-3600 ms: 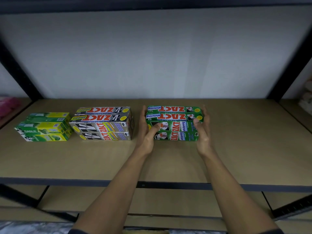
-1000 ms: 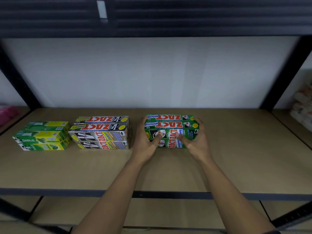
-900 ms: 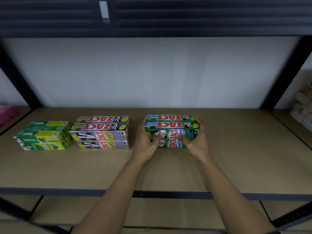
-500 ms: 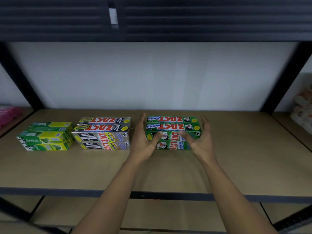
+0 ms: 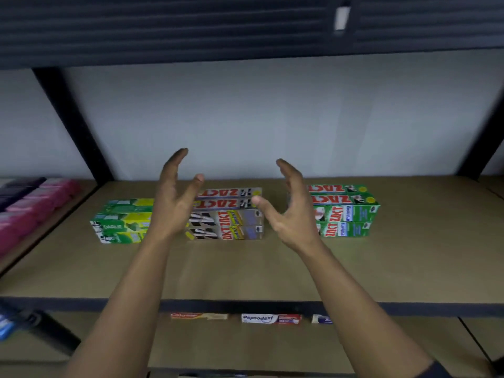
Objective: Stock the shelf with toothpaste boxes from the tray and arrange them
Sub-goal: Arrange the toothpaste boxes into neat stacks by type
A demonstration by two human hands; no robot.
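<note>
Grey-and-red cardboard toothpaste boxes (image 5: pixel 226 214) sit stacked between left hand (image 5: pixel 171 203) and right hand (image 5: pixel 291 214), both released, empty; squaring them calls for even pressure on both ends.

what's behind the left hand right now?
The left hand hides the right end of the Darlie boxes and the left end of the grey Zact stack. What else sits there can't be seen.

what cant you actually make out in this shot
- Head view: the left hand hides the right end of the Darlie boxes.
- The right hand covers the left end of the green Zact boxes.
- Lower-shelf boxes: mostly hidden under the shelf edge.
- The tray: out of frame.
</note>
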